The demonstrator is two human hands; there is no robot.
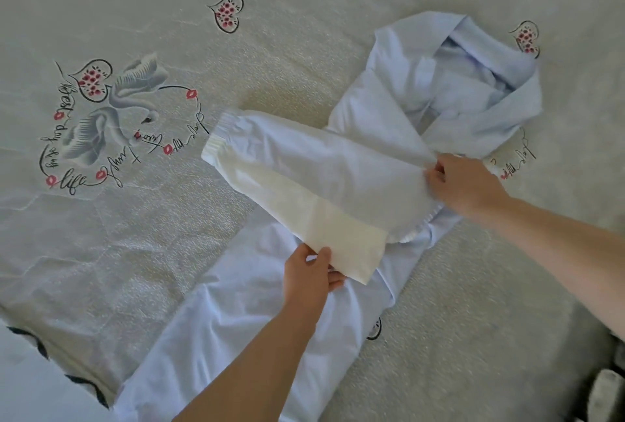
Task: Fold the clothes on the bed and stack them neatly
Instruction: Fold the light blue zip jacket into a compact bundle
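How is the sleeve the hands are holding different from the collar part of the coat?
The sleeve is folded flat across the coat's body, while the collar lies open, showing the inside. The sleeve ends in a white gathered cuff; the collar has plain folded lapels. The left hand and the right hand pinch the sleeve; nothing touches the collar. Both are pale blue cloth of one coat.

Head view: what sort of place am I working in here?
Most likely a bedroom, working on a bed. A printed bedsheet with swans and hearts fills the view, and a light blue collared garment lies spread on it, its sleeve held by the left hand and right hand.
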